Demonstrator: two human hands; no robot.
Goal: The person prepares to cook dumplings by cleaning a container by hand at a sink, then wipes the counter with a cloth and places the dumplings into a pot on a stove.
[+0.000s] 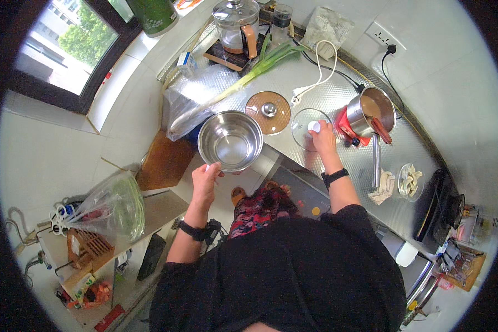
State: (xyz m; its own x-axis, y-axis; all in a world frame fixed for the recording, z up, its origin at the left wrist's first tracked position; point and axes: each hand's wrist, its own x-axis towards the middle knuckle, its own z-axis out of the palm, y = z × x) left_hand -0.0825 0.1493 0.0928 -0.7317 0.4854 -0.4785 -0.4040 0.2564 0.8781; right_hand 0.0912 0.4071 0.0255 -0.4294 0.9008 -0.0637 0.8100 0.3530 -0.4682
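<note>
My left hand grips a stainless steel pot near its rim; nothing shows inside it. The pot is at the counter's front edge. With my right hand I hold the white knob of a clear glass lid, which is over the counter. Between the pot and that lid lies another glass lid with a metal knob. Right of my right hand, a long-handled saucepan with brown liquid stands on a red appliance. A reddish-brown handle rests across its rim.
A leek lies partly in a clear plastic bag. Behind it stands a glass kettle. A white plug and cable lie on the foil-covered counter. A cloth and a glass bowl of pale pieces sit at right.
</note>
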